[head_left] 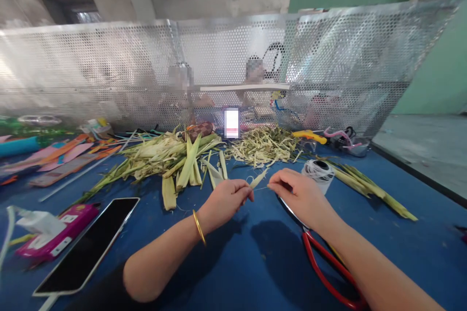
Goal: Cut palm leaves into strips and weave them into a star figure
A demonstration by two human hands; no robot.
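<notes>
My left hand, with a gold bangle at the wrist, is closed in a pinch on a small pale green piece of plant leaf that points up and to the right. A thin white thread runs from there to my right hand, whose fingertips are pinched on it. Just behind the right hand stands a spool of white thread. Scissors with red handles lie under the right forearm, their blades partly hidden by the hand.
Piles of leaf stalks and shredded strips lie ahead. More stalks are at the right. A phone and a magenta power strip sit at the left. A perforated metal screen borders the blue table.
</notes>
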